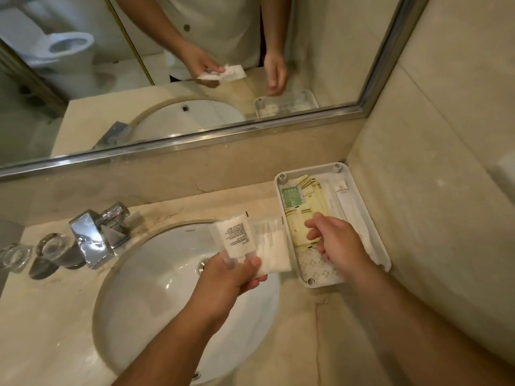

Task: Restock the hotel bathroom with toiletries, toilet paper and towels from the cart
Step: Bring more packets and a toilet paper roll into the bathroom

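Marble counter is fitted with a white sink; a white tray is set at its two o'clock, by the wall. Two clear packets are pinched in the left hand above the sink. Yellow sachets in the tray are covered by the half-curled right hand; a grip cannot be told.

Two white toiletry packets upright, overlapping; yellow sachets flat in white tray.

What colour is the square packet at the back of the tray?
Green, the square packet; the head view shows it best.
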